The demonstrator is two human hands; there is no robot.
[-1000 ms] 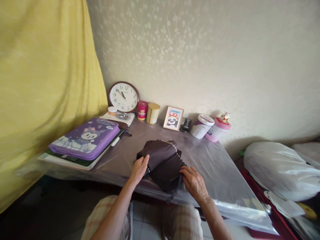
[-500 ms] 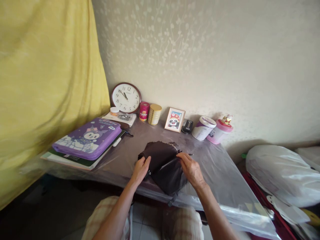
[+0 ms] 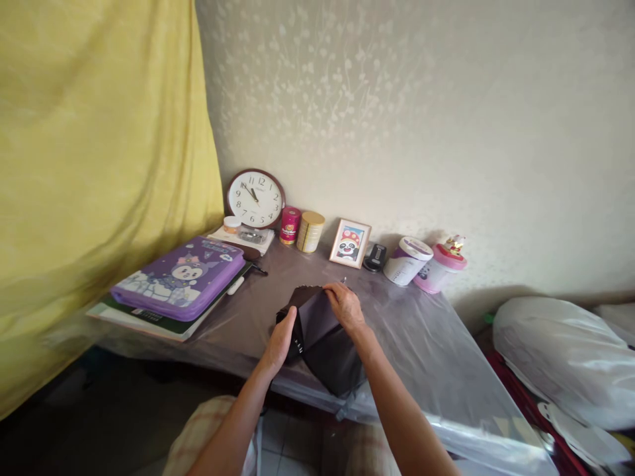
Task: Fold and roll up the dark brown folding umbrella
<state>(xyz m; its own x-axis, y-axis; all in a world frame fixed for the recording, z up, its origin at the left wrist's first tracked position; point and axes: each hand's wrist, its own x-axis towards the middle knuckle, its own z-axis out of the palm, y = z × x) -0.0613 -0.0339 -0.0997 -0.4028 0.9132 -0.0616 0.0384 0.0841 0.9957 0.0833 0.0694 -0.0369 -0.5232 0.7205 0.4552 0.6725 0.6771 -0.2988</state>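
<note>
A black folding umbrella [image 3: 333,362], its cloth loosely gathered, lies at the near edge of the table. Along its left side my left hand [image 3: 280,341] is closed round the folds, thumb on top. My right hand [image 3: 345,308] pinches the far upper edge of a cloth panel. A small strap dangles from the umbrella over the table edge. The handle is hidden under the cloth.
A plastic sheet covers the table [image 3: 411,344]. At left lie a purple case [image 3: 183,274] and books. Along the wall stand a clock [image 3: 256,198], a pink can [image 3: 290,225], a yellow-lidded can [image 3: 311,233], a panda picture frame [image 3: 350,243] and tubs [image 3: 407,261].
My right hand has moved left across the umbrella, bringing a cloth panel over toward my left hand. My left hand keeps its hold on the left side. The view has shifted slightly.
</note>
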